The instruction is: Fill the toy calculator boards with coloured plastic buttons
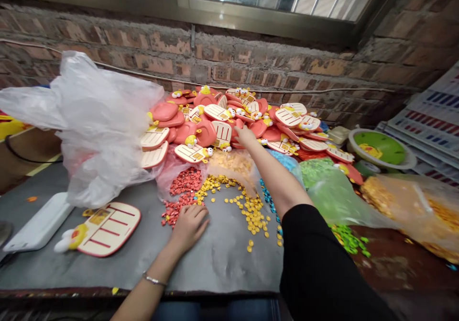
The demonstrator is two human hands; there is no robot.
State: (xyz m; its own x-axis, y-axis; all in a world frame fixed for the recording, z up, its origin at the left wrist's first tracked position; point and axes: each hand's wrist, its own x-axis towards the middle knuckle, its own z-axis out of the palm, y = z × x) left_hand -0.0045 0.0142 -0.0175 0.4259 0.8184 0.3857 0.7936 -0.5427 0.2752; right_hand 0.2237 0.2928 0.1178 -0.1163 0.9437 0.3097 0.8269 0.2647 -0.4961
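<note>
My left hand [190, 227] lies flat on the grey tabletop [222, 268], fingers spread, beside a spill of small red plastic pieces [177, 211] and holding nothing. Small yellow pieces [251, 213] scatter to its right. My right hand [245, 137] reaches over the table to a heap of coral-red duck-shaped plastic boards [222, 120], its fingertips on the boards; whether it grips one is hidden. A single board with a white duck head [103, 230] lies apart at the left.
A crumpled clear plastic bag [96, 129] rises left of the heap. Bags of green [333, 196] and orange-yellow pieces [405, 211] lie to the right, with a green basin [380, 149] behind them. A brick wall runs behind the table, and a white tray [39, 220] sits at the left.
</note>
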